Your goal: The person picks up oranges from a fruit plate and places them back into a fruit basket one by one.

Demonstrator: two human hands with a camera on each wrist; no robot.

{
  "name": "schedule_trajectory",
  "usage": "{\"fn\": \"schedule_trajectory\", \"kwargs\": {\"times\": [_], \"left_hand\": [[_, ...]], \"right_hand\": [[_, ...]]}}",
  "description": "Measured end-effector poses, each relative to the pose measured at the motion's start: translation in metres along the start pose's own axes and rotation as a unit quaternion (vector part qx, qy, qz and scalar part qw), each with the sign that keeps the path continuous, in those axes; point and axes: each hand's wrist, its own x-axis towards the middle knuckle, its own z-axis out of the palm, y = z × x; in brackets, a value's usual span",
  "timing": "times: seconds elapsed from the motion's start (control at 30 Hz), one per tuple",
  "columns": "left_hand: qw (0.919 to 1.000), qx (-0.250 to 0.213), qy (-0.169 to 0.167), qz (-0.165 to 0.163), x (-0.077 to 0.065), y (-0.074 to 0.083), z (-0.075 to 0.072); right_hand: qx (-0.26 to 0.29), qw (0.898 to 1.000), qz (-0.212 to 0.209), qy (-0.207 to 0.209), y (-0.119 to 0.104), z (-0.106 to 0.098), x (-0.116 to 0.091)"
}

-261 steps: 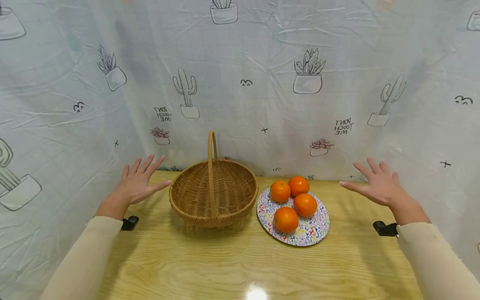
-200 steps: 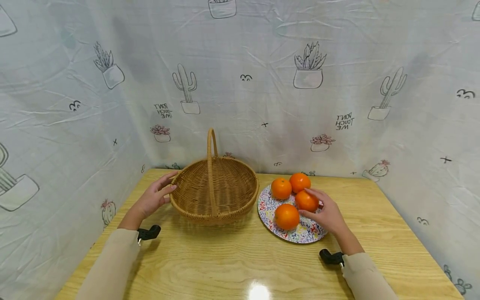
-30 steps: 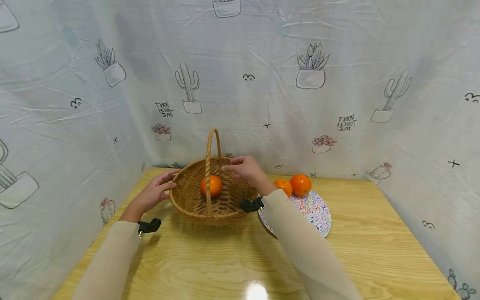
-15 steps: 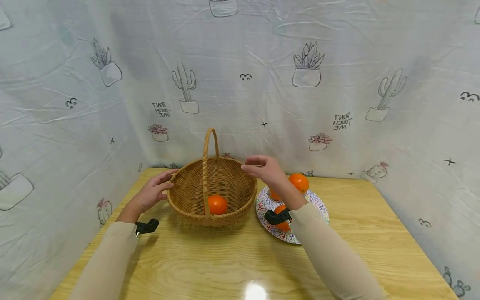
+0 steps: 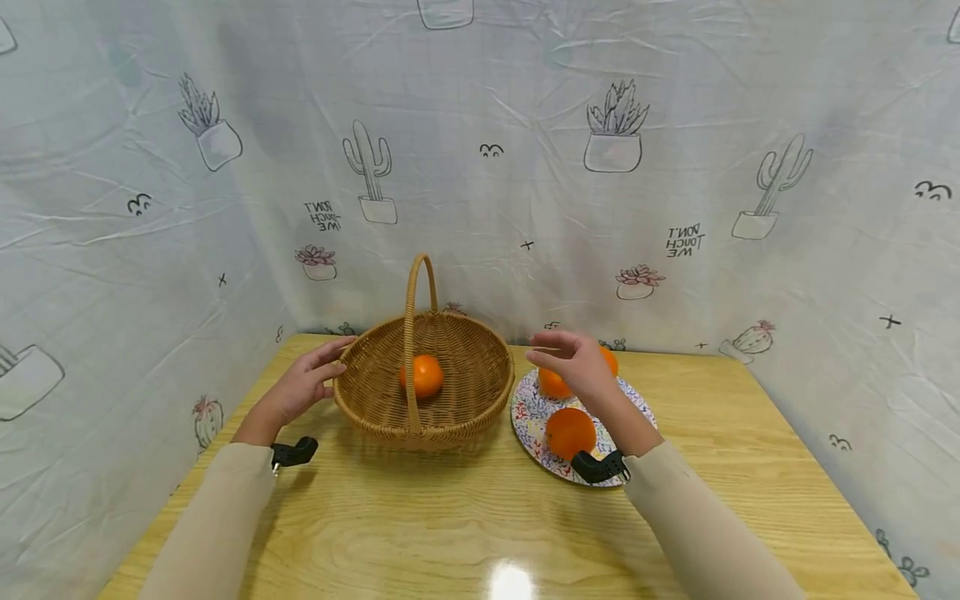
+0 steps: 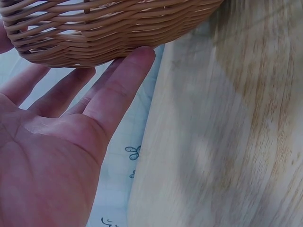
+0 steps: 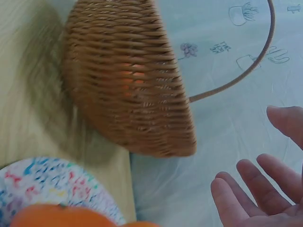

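Observation:
My left hand (image 5: 303,385) rests on the left side of a wicker basket (image 5: 467,367). In the left wrist view its fingers (image 6: 118,92) reach out nearly straight, with fingertips against the weave (image 6: 113,33). One orange (image 5: 426,377) lies inside the basket, partly behind the handle. My right hand (image 5: 577,367) hovers above the back of a speckled plate (image 5: 528,417), holding nothing. In the right wrist view its fingers (image 7: 262,189) are spread and loosely bent. On the plate sit three oranges: a front one (image 5: 570,432), a back-left one (image 5: 553,383) and a back-right one (image 5: 611,360), the rear pair partly hidden.
The wooden table (image 5: 420,517) ends at the back against a cloth (image 5: 480,208) printed with cactus drawings, which also hangs along both sides. The basket's arched handle (image 5: 410,333) stands upright. A black wrist mount (image 5: 600,468) overlaps the plate's front in the head view.
My right hand has moved right, from over the basket to over the plate. The orange in the basket has rolled forward and then back. My left hand stays at the basket's side.

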Motion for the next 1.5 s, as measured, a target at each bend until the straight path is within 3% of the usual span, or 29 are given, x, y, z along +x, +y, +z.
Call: {"fn": "schedule_trajectory", "kwargs": {"times": [0.63,0.93,1.23,1.5], "left_hand": [[0.9999,-0.003,0.008,-0.008,0.002,-0.004,0.001],[0.9999,0.001,0.009,-0.01,0.003,-0.005,0.001],[1.0,0.001,0.008,-0.004,0.004,-0.002,0.001],[0.9999,0.001,0.009,-0.008,0.004,0.001,0.003]], "right_hand": [[-0.039,0.999,-0.016,0.026,0.052,-0.023,-0.043],[-0.049,0.998,-0.034,0.035,0.07,-0.027,-0.051],[-0.047,0.998,-0.033,0.017,0.084,-0.026,-0.055],[-0.112,0.994,-0.014,-0.002,0.097,-0.023,-0.054]]}}
